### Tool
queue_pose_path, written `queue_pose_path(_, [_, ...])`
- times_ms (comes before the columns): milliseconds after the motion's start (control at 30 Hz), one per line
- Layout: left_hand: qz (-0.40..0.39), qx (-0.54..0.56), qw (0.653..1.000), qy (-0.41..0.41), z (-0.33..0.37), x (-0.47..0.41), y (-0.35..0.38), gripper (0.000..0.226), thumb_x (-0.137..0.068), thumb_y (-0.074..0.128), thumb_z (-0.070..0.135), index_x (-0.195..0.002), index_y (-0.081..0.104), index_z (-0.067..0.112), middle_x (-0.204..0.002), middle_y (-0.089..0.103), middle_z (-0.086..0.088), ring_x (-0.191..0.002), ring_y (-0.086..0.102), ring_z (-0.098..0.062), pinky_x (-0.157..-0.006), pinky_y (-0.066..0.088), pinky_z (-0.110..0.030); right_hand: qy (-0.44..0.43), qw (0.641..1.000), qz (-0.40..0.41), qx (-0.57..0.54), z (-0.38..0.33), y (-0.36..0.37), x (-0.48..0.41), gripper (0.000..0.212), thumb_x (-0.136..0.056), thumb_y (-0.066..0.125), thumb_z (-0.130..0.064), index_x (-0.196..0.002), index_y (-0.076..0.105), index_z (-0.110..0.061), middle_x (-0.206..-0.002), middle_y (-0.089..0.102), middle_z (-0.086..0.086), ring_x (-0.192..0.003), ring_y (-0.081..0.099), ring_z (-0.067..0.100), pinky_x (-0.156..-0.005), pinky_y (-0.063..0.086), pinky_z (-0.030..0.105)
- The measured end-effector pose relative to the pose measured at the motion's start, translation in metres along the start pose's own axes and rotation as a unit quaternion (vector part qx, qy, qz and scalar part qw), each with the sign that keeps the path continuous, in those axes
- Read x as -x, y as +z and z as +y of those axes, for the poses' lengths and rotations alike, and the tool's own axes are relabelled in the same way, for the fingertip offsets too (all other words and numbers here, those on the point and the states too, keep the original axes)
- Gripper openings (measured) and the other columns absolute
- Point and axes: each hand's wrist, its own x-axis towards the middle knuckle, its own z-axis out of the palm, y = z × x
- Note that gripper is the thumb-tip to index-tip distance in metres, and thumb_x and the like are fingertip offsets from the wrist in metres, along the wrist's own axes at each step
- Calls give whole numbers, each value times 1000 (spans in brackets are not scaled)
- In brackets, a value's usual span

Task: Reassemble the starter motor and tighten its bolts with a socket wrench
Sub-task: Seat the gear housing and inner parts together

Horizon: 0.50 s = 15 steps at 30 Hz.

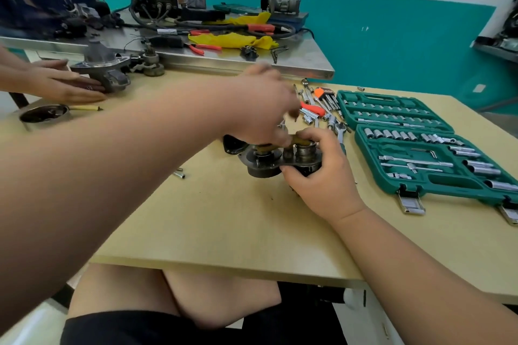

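The starter motor body [263, 164], dark grey metal with round openings on top, stands on the wooden table [218, 221]. My right hand [319, 173] grips its right side, thumb over the top. A brass-coloured lever piece [297, 142] lies across the top of the motor. My left hand [263, 109] reaches over the motor and pinches that piece from above; the hand is blurred. A loose bolt [179, 175] lies on the table left of the motor. The socket set case [414, 148], green and open, sits to the right.
Loose sockets and an orange-handled tool [314, 108] lie behind the motor. Another person's hands [64, 84] hold a starter housing [106, 64] at the far left. A metal tin [44, 115] stands there too. A steel bench [224, 53] with cluttered tools lies behind.
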Motion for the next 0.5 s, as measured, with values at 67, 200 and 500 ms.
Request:
queue_pose_path(67, [252,135,953,-96,-4,21,17,55,-90,53,51,-141,43,33,-152,37,3,-144,22,-23,-117,6,-43,2,1000,12,-6,1,-2,3,56,-69,72,-26,-107,40,-51,-107,50,-15,-103,48,-7,-86,33,2])
queue_pose_path(200, [194,645,680,-289,20,40,56,70,-92,57,51,-151,29,24,-146,45,3,-128,48,-15,-105,39,-32,-16,1000,14,-6,-3,-5,5,55,-67,73,-22,-106,43,-47,-107,50,-12,-104,49,-3,-89,35,5])
queue_pose_path(500, [217,841,449,-212,53,47,94,57,-76,66,47,-121,65,12,-115,71,-11,-108,67,-26,-97,53,-43,145,978,-42,-144,-25,-11,3,53,-57,75,-41,-103,53,-56,-101,60,-21,-86,65,1,-61,57,23])
